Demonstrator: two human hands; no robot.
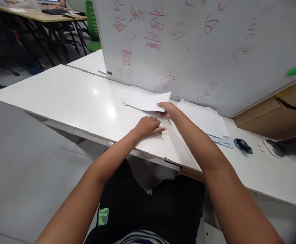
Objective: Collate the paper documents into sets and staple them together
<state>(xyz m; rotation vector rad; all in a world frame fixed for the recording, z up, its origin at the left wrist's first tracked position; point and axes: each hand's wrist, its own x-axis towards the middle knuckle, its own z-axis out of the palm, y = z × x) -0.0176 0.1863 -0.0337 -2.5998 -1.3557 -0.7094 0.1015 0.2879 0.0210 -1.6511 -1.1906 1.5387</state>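
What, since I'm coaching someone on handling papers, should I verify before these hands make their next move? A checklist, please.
1. Right hand gripping the white paper: ok; the thumb lies over its near right corner.
2. Number of sheets gripped: cannot tell.
3. Left hand free: cannot tell; something small seems to show under its thumb.
4. Paper lying flat: not ok; its right end is raised.
5. Paper apart from the right-hand paper stack: ok; a gap shows.

Glare on tabletop (87, 88), dark right corners
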